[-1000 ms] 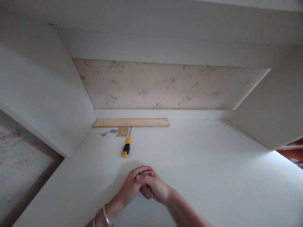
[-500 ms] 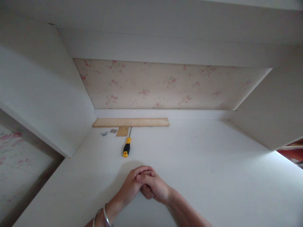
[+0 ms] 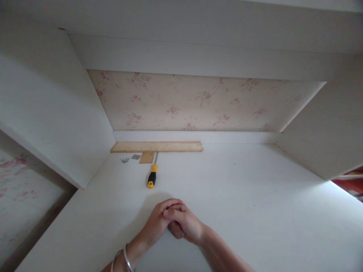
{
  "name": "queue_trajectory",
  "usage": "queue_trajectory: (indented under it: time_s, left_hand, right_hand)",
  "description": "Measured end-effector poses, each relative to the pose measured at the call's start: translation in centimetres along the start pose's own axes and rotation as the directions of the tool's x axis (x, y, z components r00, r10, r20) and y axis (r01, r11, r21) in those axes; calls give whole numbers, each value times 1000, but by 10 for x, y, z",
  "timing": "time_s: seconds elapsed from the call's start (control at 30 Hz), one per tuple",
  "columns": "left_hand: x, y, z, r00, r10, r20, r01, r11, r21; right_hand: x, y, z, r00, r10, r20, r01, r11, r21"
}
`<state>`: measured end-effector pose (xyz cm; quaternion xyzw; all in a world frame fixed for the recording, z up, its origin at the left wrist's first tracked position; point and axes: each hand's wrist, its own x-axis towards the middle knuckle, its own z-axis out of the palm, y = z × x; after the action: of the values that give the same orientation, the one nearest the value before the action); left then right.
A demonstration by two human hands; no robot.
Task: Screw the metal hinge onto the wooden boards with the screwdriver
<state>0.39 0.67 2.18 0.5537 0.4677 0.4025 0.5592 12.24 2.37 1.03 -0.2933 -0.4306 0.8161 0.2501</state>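
My left hand (image 3: 157, 223) and my right hand (image 3: 191, 224) are clasped together low in the middle of the view, fingers wrapped round each other, holding no object. Two silver bangles (image 3: 127, 258) circle my left wrist. Beyond my hands, on the white surface (image 3: 227, 196), lies a screwdriver (image 3: 152, 177) with a yellow and black handle, its shaft pointing away from me. Beside its shaft is a small square wooden piece (image 3: 146, 158). Left of that are a flat metal hinge (image 3: 136, 156) and several screws (image 3: 124, 160). A long wooden board (image 3: 157, 146) lies behind them.
White panels rise at the left (image 3: 51, 94) and right (image 3: 320, 121), and another white panel (image 3: 198, 22) spans overhead. Floral wallpaper (image 3: 184, 102) shows at the back above a low white strip (image 3: 227, 136). Something red (image 3: 350, 185) is beyond the right edge.
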Motion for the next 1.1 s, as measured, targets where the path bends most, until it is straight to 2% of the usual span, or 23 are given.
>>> queue_trajectory:
  time_s: [0.23, 0.57, 0.9, 1.1]
  left_hand:
    - [0, 0, -1, 1000, -14, 4, 14, 1000, -8]
    - [0, 1, 0, 1000, -10, -4, 10, 1000, -7]
    - [0, 0, -1, 1000, 1, 21, -1, 1000, 1]
    - [1, -2, -1, 1000, 11, 17, -11, 1000, 6]
  right_hand:
    - [0, -4, 2, 1000, 7, -6, -7, 1000, -7]
    - [2, 6, -3, 1000, -7, 9, 7, 1000, 5]
    - [-1, -3, 3, 1000, 12, -21, -12, 1000, 4]
    - [1, 3, -2, 1000, -21, -1, 21, 1000, -5]
